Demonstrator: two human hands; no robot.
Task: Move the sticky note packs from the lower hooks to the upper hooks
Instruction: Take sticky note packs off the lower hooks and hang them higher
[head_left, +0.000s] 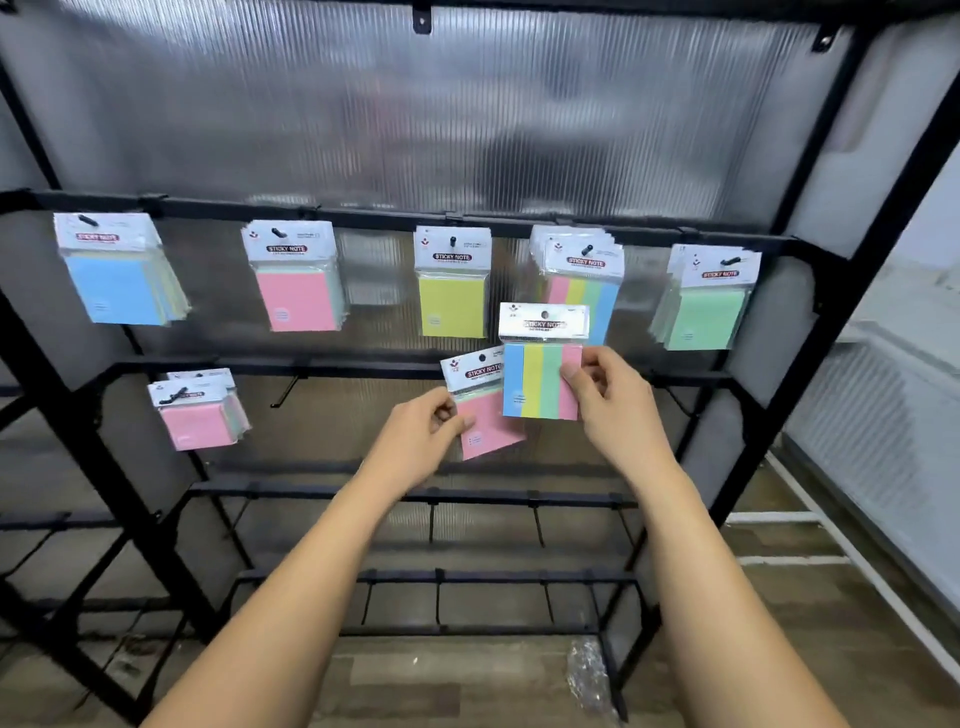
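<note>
Spanning the frame, a black metal rack (363, 214) with ribbed translucent backing carries five bunches of glossy wrapped sticky note packs (452, 299) on upper hooks (451, 241), one pink bunch (195, 422) lower left. At centre, fingers (571, 371) of the right hand (615, 402) pinch an upright four-striped pack (540, 382); the left hand (415, 439) pinches a pink pack (493, 434) leaning top-left.

Shop-style display, possibly a mock store: black metal rack (234, 205) fitted with peg hooks (283, 395), retail-packaged sticky note packs (119, 280) hung by header cards along its upper rail, backed by ribbed translucent panel (415, 114).
</note>
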